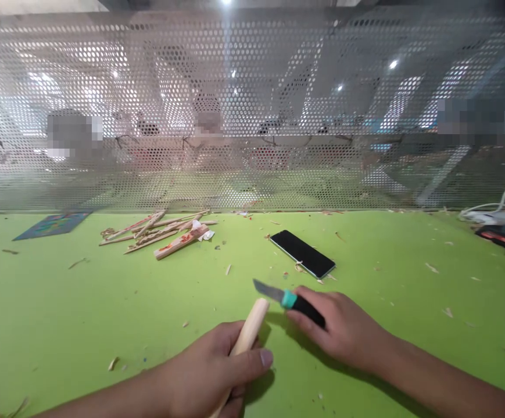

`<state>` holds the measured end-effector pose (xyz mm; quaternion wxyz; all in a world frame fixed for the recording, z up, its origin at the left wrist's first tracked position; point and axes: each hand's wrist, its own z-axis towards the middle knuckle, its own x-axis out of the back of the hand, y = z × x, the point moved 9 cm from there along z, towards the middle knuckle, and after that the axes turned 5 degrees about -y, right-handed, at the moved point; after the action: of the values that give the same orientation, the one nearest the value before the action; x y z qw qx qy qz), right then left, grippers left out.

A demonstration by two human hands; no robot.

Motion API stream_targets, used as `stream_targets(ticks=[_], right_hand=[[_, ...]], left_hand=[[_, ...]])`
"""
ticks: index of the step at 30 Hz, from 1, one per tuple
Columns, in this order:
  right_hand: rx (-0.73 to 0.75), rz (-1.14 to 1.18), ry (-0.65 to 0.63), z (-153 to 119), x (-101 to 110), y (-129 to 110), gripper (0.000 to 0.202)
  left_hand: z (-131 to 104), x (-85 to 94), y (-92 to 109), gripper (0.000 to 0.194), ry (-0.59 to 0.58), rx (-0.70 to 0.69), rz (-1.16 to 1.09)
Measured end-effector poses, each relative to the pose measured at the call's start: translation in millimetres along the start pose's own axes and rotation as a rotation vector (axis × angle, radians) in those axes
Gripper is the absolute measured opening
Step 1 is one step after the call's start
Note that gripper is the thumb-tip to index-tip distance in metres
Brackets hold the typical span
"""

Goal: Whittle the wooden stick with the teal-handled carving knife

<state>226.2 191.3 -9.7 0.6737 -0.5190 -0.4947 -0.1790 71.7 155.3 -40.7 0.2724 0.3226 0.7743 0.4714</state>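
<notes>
My left hand (pixel 221 366) is closed around a pale wooden stick (pixel 251 328), whose rounded far end points up and away from me. The stick's lower part runs down out of the picture beneath my fingers. In my right hand (pixel 343 328) is a carving knife (pixel 302 306) with a black handle and a turquoise collar. Its short grey blade points left, just beyond the stick's tip and apart from it in this view. Past the knife, a black smartphone (pixel 303 253) lies face up with a few shavings at its near edge.
A pile of carved sticks (pixel 156 226) and a red-stained wooden piece (pixel 180 242) lie at the back left, near a dark patterned sheet (pixel 54 225). A perforated metal screen (pixel 243 116) borders the green table (pixel 104 313). White cables (pixel 496 206) lie at far right.
</notes>
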Motion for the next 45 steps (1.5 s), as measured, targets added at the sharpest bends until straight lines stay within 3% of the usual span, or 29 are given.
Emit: stream_targets(ticks=[5, 9, 17, 27, 34, 40, 45], right_hand=[[-0.004, 0.007, 0.068, 0.9, 11.0, 7.0, 0.05], [0.082, 0.024, -0.02, -5.5, -5.0, -9.4, 0.045], [0.161, -0.114, -0.124, -11.8, -24.0, -28.4, 0.044], [0.207, -0.071, -0.139, -15.2, -27.1, -38.1, 0.038], [0.141, -0.094, -0.116, -13.8, -23.6, -30.9, 0.042], [0.067, -0.122, -0.049, -8.7, -18.6, -21.2, 0.047], [0.088, -0.13, -0.026, -9.2, -18.4, -23.4, 0.047]], left_hand=[[1.9, 1.2, -9.5, 0.04, 0.002, 0.036, -0.049], [5.2, -5.6, -8.0, 0.05, -0.057, 0.011, -0.223], [3.9, -6.0, -5.0, 0.058, -0.056, 0.033, -0.263], [-0.7, -0.5, -0.9, 0.056, 0.014, -0.032, -0.165], [1.8, -0.5, -2.1, 0.031, 0.03, -0.001, -0.102], [1.9, -1.9, -1.3, 0.032, 0.053, 0.015, -0.187], [4.6, -0.9, -5.9, 0.032, 0.033, 0.023, -0.196]])
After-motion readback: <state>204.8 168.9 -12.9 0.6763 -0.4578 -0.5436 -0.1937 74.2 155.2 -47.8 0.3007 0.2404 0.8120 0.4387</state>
